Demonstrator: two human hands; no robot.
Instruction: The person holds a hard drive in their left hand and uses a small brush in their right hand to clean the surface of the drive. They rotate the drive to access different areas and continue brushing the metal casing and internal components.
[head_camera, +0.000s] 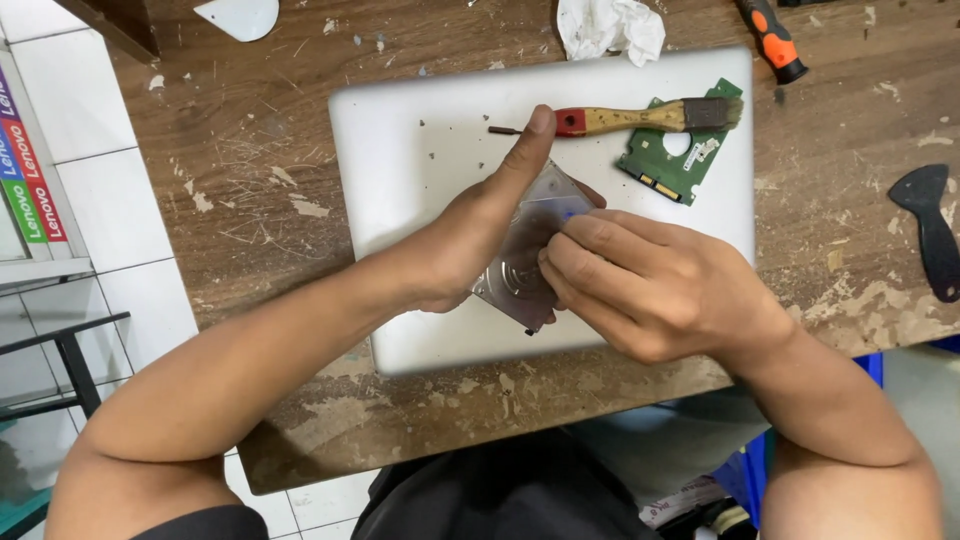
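Hard drive casing held over the laptop

Hard drive casing (520, 255), bare metal, sits on the closed silver laptop (400, 170). Left hand (470, 240) clamps its edge, thumb outstretched; right hand (640, 280) pinches at its top face. Its green circuit board (680, 160) already lies apart near the laptop's far right corner, under a wooden brush (640, 118). A black scraper (930, 230) rests on the counter (250, 180) right of the laptop.

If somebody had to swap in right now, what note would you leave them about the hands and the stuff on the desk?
Left hand: holds the metal drive case over the white laptop lid, thumb up.
Right hand: fingers pressed on the case's top.
Done: green circuit board is off, lying on the lid beside the wooden brush.
Left: case unopened.
Nearby: crumpled tissue, black pry tool, orange-handled tool.
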